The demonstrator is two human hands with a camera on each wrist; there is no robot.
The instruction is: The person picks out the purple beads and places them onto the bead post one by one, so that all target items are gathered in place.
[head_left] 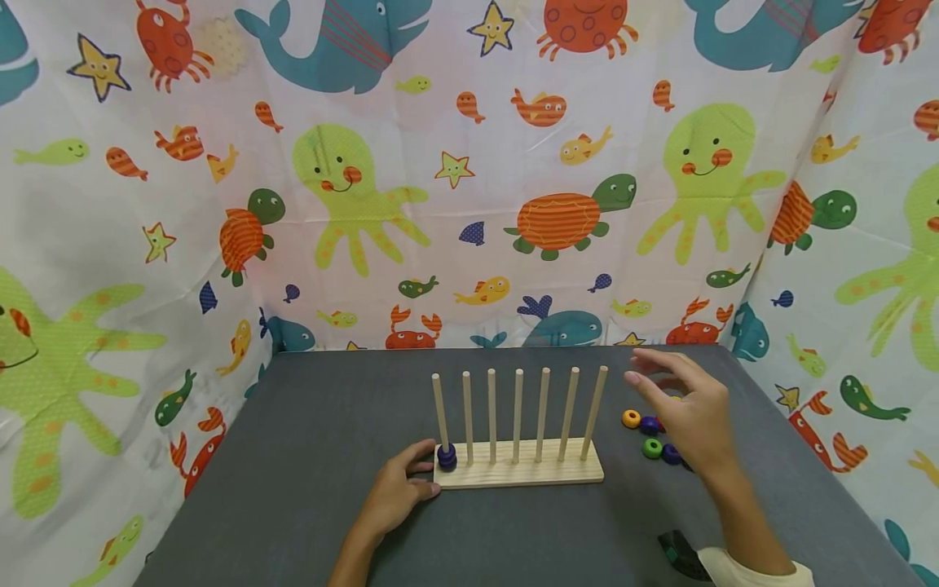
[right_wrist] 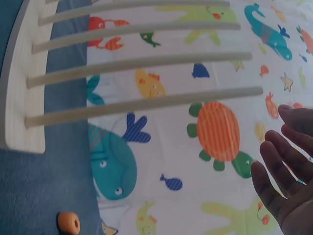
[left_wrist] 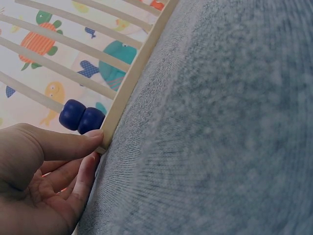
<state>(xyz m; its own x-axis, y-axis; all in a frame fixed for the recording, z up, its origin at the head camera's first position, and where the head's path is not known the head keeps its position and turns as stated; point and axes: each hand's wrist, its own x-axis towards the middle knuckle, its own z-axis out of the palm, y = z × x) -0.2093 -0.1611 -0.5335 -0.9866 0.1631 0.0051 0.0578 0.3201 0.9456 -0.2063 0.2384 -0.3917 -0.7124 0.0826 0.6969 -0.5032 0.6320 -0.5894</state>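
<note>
A pale wooden peg board [head_left: 521, 473] with several upright pegs stands on the table. Two dark blue beads [left_wrist: 80, 116] are stacked at the foot of its leftmost peg. My left hand [head_left: 396, 489] grips the board's left end; in the left wrist view the thumb [left_wrist: 73, 145] lies against the edge beside the beads. My right hand [head_left: 693, 412] is raised over the table to the right of the board, fingers loosely bent and holding nothing. Partly behind it lie loose beads, among them an orange bead [head_left: 631, 419], a green bead [head_left: 651, 448] and a blue bead [head_left: 649, 425].
The grey table [head_left: 330, 424] reaches back to a curtain [head_left: 440, 228] printed with sea animals, which also hangs at both sides. A black object [head_left: 682, 554] sits by the right sleeve [head_left: 756, 569]. Some of the beads are hidden by the right hand.
</note>
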